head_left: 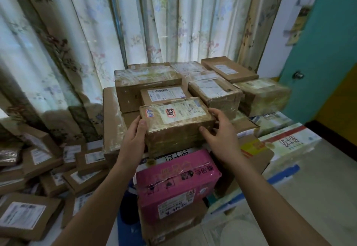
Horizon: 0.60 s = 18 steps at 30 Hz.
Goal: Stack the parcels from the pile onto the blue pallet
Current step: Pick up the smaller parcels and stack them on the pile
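A tape-wrapped brown parcel point(176, 125) with a white label and red writing sits at the front of the stack of parcels point(212, 91) on the blue pallet point(284, 174). My left hand point(134, 136) grips its left end, thumb on the front edge. My right hand point(220, 129) holds its right end, fingers over the far corner and thumb on the front face. Below it lies a pink parcel point(177, 184). The pile of flat brown parcels point(48, 170) lies on the floor at the left.
Flowered curtains point(135, 23) hang behind the stack. A teal door point(324, 52) stands at the right. Pale floor point(318, 197) lies to the right of the pallet. A white printed carton point(289, 139) rests at the pallet's right edge.
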{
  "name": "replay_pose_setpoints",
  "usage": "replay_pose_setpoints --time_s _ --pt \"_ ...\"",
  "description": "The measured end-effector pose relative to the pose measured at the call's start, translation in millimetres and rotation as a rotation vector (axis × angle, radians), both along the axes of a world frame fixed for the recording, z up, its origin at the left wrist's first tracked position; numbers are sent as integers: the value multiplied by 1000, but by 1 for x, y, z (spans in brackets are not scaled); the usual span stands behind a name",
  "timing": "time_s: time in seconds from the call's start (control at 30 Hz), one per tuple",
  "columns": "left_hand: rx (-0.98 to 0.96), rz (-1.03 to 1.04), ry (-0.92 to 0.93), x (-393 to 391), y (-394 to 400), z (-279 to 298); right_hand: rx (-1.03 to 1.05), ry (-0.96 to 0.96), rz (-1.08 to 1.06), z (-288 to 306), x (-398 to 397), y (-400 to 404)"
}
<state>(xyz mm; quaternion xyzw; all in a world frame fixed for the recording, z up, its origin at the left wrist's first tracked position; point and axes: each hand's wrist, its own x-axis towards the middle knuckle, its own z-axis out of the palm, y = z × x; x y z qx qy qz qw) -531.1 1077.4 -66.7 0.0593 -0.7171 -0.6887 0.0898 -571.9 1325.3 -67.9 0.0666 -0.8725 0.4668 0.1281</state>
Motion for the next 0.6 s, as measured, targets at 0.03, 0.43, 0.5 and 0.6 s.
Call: replay_pose_setpoints --time_s 0.03,0.43,0.5,0.6 --pt "9 -19 8 2 1 1 1 2 1 0 0 0" --pt "45 -42 9 29 6 10 -21 46 -1 5 20 10" --pt "41 -32 0 31 6 9 -23 59 -1 7 24 11" --pt "18 -48 8 32 7 9 -21 68 -13 7 26 11"
